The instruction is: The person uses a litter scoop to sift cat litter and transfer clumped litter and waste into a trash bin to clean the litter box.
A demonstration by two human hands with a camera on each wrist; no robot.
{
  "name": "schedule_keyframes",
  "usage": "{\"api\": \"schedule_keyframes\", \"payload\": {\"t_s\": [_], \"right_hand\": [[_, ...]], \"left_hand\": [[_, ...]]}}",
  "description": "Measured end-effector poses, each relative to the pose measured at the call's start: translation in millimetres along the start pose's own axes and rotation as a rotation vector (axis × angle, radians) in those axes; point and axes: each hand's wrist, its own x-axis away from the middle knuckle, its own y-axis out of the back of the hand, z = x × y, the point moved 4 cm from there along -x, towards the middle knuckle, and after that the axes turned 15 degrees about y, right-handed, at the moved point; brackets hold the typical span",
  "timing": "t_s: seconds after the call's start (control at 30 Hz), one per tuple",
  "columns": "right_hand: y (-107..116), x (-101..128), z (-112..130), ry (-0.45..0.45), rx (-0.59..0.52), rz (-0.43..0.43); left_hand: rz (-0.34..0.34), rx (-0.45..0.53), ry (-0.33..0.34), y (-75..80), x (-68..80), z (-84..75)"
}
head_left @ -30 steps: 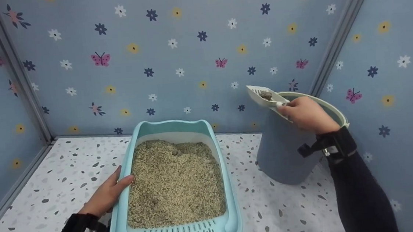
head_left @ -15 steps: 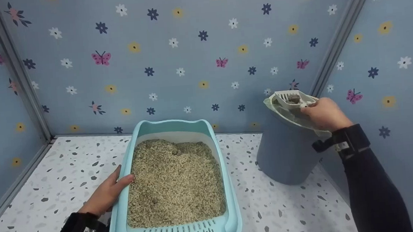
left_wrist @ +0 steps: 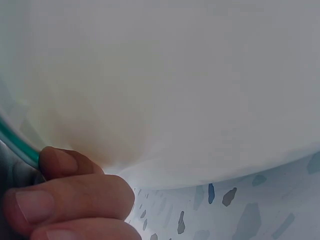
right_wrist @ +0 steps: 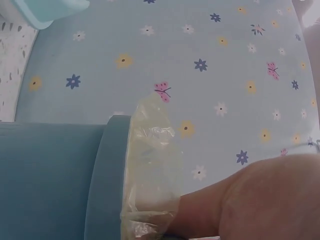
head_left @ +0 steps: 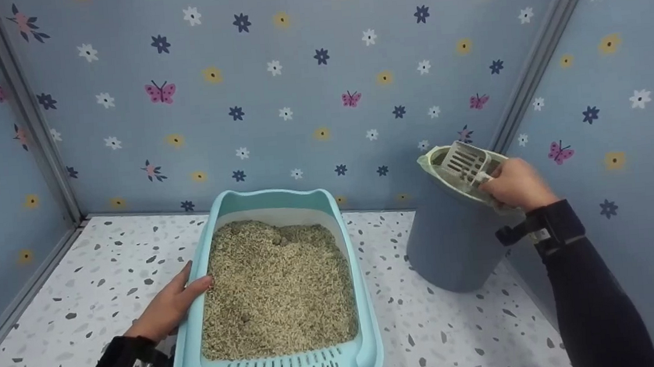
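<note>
Gripping the left rim of the turquoise litter box (head_left: 365, 297) with the left hand (head_left: 167, 307), thumb hooked over the edge toward the litter (head_left: 279, 286), fingers (left_wrist: 75, 200) curling against the pale outer wall in the left wrist view. Pinning the box flat on the speckled desk (head_left: 106, 265) this way, with a black wrist strap (head_left: 125, 360) showing just behind the hand. Leaving a few darker clumps (head_left: 278, 241) lying in the granules toward the far end of the box.

Farther back and to the right, holding the slotted scoop (head_left: 465, 164) by its handle in the right hand (head_left: 516, 183), fingers wrapped closed around it. Tipping the scoop steeply over the mouth of the grey-blue bin (head_left: 454, 243), slots facing the camera and nothing visible in the blade. Standing apart from the box, the bin, just in front of the flowered wall (head_left: 294, 63), with a clear liner (right_wrist: 150, 170) folded over its rim beside the hand in the right wrist view.

Judging the tipping well done by staying inside the rim line, so that anything loose is falling into the liner rather than onto the desk. Probably worth tapping the blade lightly while avoiding snagging the thin liner. Worth holding the box firmly meanwhile, so that no granules are spilling over the low front edge.
</note>
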Motion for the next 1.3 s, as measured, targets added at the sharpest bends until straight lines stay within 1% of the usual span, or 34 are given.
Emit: {"api": "schedule_keyframes", "payload": {"t_s": [0.1,0.2,0.33,0.4,0.5,0.67,0.87,1.0,1.13,1.23,1.3], "right_hand": [[-0.5,3.5,3.6,0.018,0.055,-0.031],[-0.4,7.8,10.3,0.069,0.180,-0.077],[-1.9,12.9,20.8,0.132,0.332,-0.130],[-3.2,13.8,24.2,0.144,0.366,-0.146],[-3.5,14.0,25.1,0.145,0.385,-0.154],[-1.1,14.6,19.9,0.108,0.355,-0.140],[3.1,15.4,8.6,0.038,0.226,-0.133],[7.6,15.8,5.6,0.013,0.140,-0.143],[9.3,18.1,13.2,0.014,0.054,-0.159],[7.2,20.9,27.3,0.059,0.042,-0.173],[1.8,23.9,40.3,0.097,0.016,-0.153]], "left_hand": [[-0.004,0.000,-0.004,0.5,-0.5,0.1],[0.004,0.007,-0.013,0.4,-0.8,-0.1],[0.033,0.035,-0.032,-0.6,-1.4,-0.6],[0.042,0.047,-0.038,-0.7,-1.5,-0.7],[0.028,0.042,-0.028,-0.2,-1.8,-0.3],[0.012,0.029,-0.012,0.6,-2.3,0.4],[0.007,0.010,0.001,0.7,-3.2,1.5],[0.016,0.022,-0.018,0.0,-3.5,1.2],[0.019,0.030,-0.041,-0.6,-1.9,0.7],[0.028,0.034,-0.061,-1.6,-0.2,-0.9],[0.028,0.035,-0.063,-2.3,0.6,-1.7]]}}
